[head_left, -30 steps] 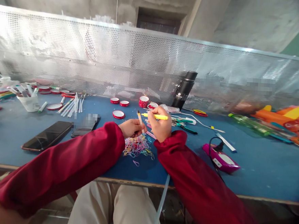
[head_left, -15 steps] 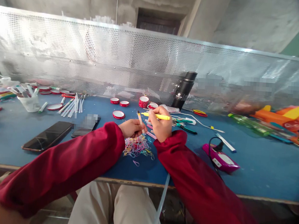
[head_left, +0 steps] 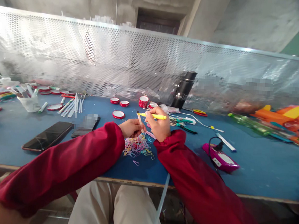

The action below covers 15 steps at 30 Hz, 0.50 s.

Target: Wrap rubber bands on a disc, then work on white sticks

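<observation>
My left hand (head_left: 131, 128) is closed around a thin whitish stick (head_left: 140, 120) with an orange tip, held upright over the blue table (head_left: 22, 130). My right hand (head_left: 158, 125) grips a yellow pen-like tool (head_left: 153, 116) lying sideways, its left tip close to the top of the stick. A heap of small coloured rubber bands (head_left: 137, 147) lies on the table just below both hands. Both arms wear red sleeves.
Two dark phones (head_left: 47, 136) lie at the left. Red lids (head_left: 118, 114), white sticks (head_left: 71, 106) and a white cup (head_left: 30, 102) sit further back. A black flask (head_left: 183, 89), pliers (head_left: 185, 127), a purple device (head_left: 221, 159) with cable and colourful toys (head_left: 279, 121) occupy the right. A perforated metal screen (head_left: 91, 60) stands behind.
My right hand with the yellow tool has shifted slightly left, bringing its tip nearer the stick. The left hand has hardly moved.
</observation>
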Each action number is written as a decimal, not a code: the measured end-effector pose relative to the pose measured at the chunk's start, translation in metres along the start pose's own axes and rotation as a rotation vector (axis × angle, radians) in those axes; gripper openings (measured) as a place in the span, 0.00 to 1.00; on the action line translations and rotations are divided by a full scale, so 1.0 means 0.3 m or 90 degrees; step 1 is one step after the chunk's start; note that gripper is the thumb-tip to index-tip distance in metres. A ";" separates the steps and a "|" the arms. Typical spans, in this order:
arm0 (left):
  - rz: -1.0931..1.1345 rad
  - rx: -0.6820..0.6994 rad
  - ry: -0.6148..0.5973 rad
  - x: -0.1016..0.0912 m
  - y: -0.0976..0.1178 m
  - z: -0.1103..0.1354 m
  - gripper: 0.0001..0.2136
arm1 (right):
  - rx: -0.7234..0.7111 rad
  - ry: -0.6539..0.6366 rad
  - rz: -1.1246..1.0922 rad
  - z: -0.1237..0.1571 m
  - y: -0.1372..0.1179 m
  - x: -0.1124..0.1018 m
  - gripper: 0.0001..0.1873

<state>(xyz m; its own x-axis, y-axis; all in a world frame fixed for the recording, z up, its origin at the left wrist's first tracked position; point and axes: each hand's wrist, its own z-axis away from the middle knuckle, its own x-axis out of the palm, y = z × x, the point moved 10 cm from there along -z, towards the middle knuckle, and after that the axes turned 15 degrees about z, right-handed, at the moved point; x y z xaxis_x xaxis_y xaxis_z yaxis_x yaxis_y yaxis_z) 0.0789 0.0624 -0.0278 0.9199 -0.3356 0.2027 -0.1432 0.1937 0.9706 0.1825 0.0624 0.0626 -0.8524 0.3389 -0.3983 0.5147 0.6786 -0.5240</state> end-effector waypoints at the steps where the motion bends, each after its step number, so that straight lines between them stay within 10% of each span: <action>1: -0.002 0.003 0.000 0.000 0.002 0.000 0.09 | 0.003 0.012 -0.003 -0.002 0.002 -0.008 0.10; 15: -0.007 0.028 -0.020 0.017 0.023 0.013 0.10 | 0.145 -0.028 -0.299 -0.023 0.103 0.051 0.14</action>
<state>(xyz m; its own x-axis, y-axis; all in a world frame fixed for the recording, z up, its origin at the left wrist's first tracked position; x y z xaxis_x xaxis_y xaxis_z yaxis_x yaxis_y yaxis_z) 0.0813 0.0583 -0.0196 0.9097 -0.3664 0.1954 -0.1499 0.1491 0.9774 0.1847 0.0931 0.0456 -0.9939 0.0007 -0.1099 0.0891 0.5906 -0.8021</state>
